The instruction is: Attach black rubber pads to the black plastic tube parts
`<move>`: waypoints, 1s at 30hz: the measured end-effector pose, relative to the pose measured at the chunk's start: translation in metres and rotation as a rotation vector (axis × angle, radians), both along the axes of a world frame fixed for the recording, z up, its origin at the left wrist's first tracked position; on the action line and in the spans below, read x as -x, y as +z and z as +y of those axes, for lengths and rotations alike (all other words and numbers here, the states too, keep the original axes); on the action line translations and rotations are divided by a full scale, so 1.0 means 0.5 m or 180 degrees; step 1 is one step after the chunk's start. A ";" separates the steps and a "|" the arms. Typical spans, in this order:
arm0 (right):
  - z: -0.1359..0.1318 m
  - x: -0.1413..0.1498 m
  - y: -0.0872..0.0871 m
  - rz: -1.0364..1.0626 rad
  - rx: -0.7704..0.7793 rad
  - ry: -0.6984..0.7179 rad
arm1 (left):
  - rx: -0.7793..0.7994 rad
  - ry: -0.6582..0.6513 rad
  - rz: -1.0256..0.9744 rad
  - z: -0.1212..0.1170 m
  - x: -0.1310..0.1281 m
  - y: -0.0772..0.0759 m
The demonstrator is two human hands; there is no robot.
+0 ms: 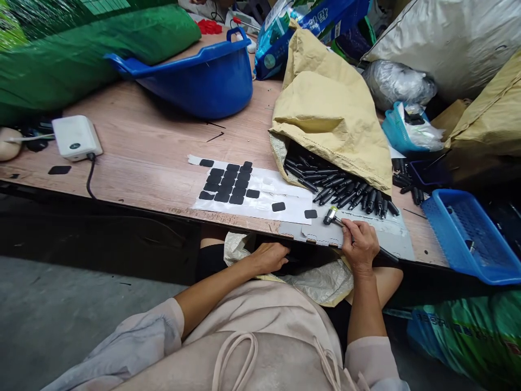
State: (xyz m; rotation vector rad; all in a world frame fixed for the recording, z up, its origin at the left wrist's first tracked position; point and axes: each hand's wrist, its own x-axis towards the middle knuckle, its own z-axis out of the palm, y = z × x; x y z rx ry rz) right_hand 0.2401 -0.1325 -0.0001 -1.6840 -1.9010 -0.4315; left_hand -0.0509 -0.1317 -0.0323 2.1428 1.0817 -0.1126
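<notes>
My right hand (pixel 360 243) grips a small hammer (pixel 331 215) with a black and yellow head, its head over the grey board (pixel 391 233) at the table edge. Below that edge, over my lap, my left hand (pixel 271 257) is closed; a dark tip shows at its fingers, but what it holds is too dark to make out. Just beyond the hammer, many black pen-like parts (pixel 345 190) spill from the mouth of a tan woven sack (pixel 325 103). Black rounded stickers (pixel 230 183) lie in rows on a white sheet (pixel 260 209), with a few apart from the rows.
A blue basin (pixel 199 81) stands at the back of the table. To the left sits a white device (pixel 76 137) with a cable. At right, a blue plastic basket (pixel 472 233) overhangs the edge. An open pale sack (pixel 321 282) lies across my lap.
</notes>
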 end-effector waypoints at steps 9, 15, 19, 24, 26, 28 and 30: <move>0.001 0.000 -0.003 -0.0044 -0.0068 -0.0036 | 0.0337 -0.0141 0.0614 0.004 0.003 -0.010; 0.001 0.001 -0.001 -0.0063 -0.0125 0.0001 | 0.0257 -0.0960 -0.0798 0.045 -0.011 0.122; 0.002 0.000 -0.004 -0.0001 -0.0141 0.0040 | -0.0770 -0.0092 -0.1220 0.156 -0.043 0.178; 0.004 -0.002 -0.006 -0.0023 -0.0144 0.0047 | -0.1926 0.0579 -0.0645 0.299 -0.084 0.168; 0.004 -0.003 -0.006 -0.0064 -0.0135 0.0013 | -0.2000 0.0469 -0.0426 0.328 -0.095 0.160; 0.004 -0.003 -0.007 -0.0070 -0.0147 0.0015 | -0.2031 0.0356 -0.0311 0.340 -0.102 0.156; 0.004 -0.003 -0.007 -0.0069 -0.0169 0.0033 | -0.2101 0.0264 -0.0286 0.339 -0.102 0.158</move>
